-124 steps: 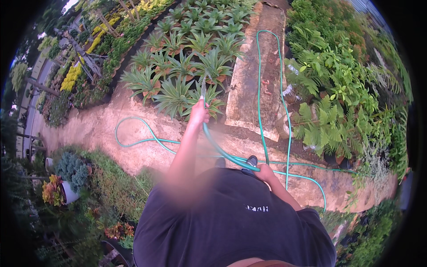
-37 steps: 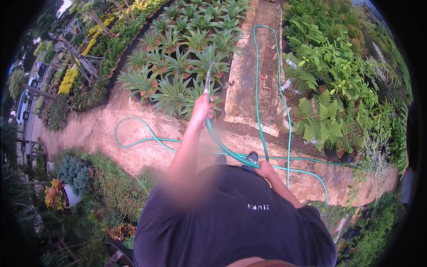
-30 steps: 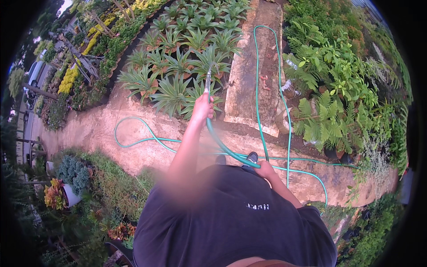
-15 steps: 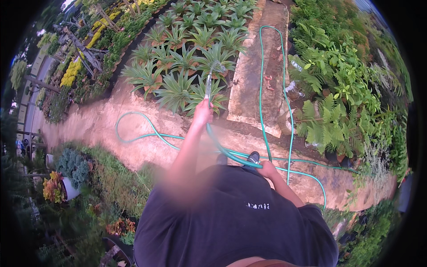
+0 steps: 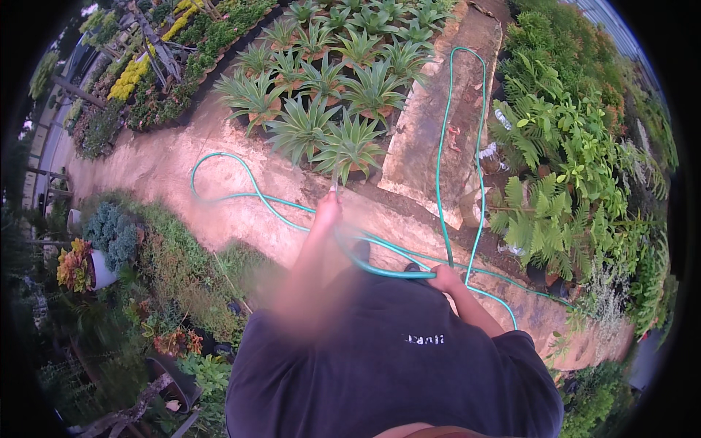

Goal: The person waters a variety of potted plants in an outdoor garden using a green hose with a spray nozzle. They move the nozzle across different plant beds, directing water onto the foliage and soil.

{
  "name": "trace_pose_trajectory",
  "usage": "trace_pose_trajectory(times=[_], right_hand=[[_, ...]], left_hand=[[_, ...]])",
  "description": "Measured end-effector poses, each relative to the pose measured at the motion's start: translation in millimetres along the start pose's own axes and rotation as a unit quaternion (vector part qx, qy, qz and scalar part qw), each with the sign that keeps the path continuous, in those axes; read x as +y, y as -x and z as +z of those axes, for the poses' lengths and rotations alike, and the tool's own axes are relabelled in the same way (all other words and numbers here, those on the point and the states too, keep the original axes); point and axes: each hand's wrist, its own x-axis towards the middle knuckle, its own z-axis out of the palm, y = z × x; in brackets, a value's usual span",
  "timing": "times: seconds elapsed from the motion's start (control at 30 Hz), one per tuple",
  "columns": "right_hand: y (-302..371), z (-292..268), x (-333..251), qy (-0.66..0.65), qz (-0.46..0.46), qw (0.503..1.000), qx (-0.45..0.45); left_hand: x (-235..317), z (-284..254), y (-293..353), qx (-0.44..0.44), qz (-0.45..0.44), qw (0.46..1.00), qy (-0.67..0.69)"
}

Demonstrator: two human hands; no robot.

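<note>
My left hand (image 5: 328, 210) is closed around the end of a green garden hose (image 5: 398, 274), stretched out in front of me. A thin stream of water (image 5: 336, 175) leaves that end toward the nearest spiky plant (image 5: 349, 150). Close to my waist, my right hand (image 5: 443, 279) grips the same hose farther back, and the hose sags in a curve between the two hands. Part of my left forearm is blurred. More of the hose lies looped on the ground, to the left and along the strip ahead.
Rows of potted spiky plants (image 5: 325, 80) stand ahead on dark ground. Leafy ferns (image 5: 544, 208) crowd the right side. A dirt path (image 5: 168, 157) runs across in front. At the left are a white pot (image 5: 104, 270), low shrubs and yellow flowers (image 5: 131, 77).
My left hand has drawn back a little toward me, and the water stream now falls on the nearest plant rather than farther in. The view has shifted slightly.
</note>
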Motion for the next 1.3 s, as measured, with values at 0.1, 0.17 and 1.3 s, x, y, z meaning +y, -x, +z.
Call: trace_pose_trajectory(times=[0.1, 0.17, 1.3], right_hand=[[-1, -13, 13, 0.017, -0.016, 1.000, -0.021], [5, -21, 24, 0.026, -0.029, 0.999, -0.020], [31, -39, 221, 0.033, -0.090, 0.994, -0.045]], left_hand=[[-13, 8, 13, 0.019, 0.001, 1.000, 0.006], [-23, 19, 21, 0.032, 0.005, 0.999, 0.012], [-74, 187, 147, 0.100, 0.063, 0.990, 0.077]])
